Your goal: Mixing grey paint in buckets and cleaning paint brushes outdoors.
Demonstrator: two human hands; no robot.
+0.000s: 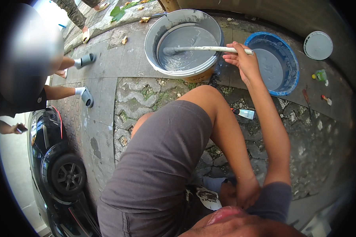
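My right hand (245,59) is closed round the near end of a long white stick (209,48), with some fingers spread loosely. The stick lies across the rim of a large pale bucket (151,55). Its far end, coated in grey, dips into thick grey liquid (185,37), which shows swirl marks. Just beyond my right hand stands a blue basin (294,75) with a smooth grey layer inside. My bent bare knee is near the bucket's front, and my left hand does not show.
A round grey-smeared lid (318,45), a small green bottle (320,75) and a scraper (245,113) lie to the right. At left stands a person in grey sandals (87,97), near a parked black car (47,158). Another person's legs (73,14) show at the top.
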